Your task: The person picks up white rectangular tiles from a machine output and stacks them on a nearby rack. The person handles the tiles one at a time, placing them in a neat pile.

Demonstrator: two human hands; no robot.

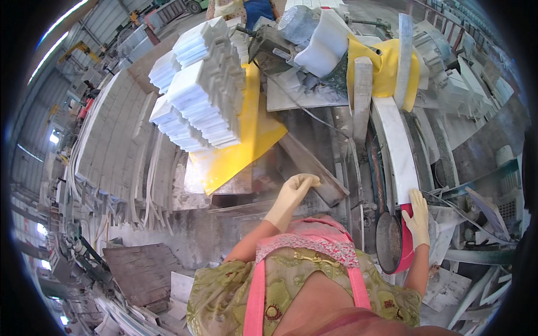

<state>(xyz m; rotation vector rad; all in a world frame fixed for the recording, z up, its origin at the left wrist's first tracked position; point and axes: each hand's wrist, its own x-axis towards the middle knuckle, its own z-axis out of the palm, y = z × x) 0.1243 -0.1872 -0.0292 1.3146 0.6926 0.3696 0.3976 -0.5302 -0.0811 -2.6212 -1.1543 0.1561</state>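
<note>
A long white marble strip [395, 148] lies on a narrow conveyor at my right, running away from me under a yellow sheet [381, 66]. The conveyor's red belt [406, 246] bends round a dark roller [389, 242] at the near end. My right hand [417, 219], in a cream glove, rests along the belt's outer side by the strip's near end, fingers stretched and thumb apart. Gloved as well, my left hand [294, 197] is raised before my waist, its fingers curled together with nothing visible in them. Below it is a wooden plank [315, 171].
Stacked white stone pieces [204, 92] stand on a yellow sheet [244, 159] at front left. Long grey slabs [106, 131] lean farther left. A motor [274, 45] sits beyond the conveyor. Broken stone offcuts [448, 288] lie at right. Another person [255, 10] is at the far top.
</note>
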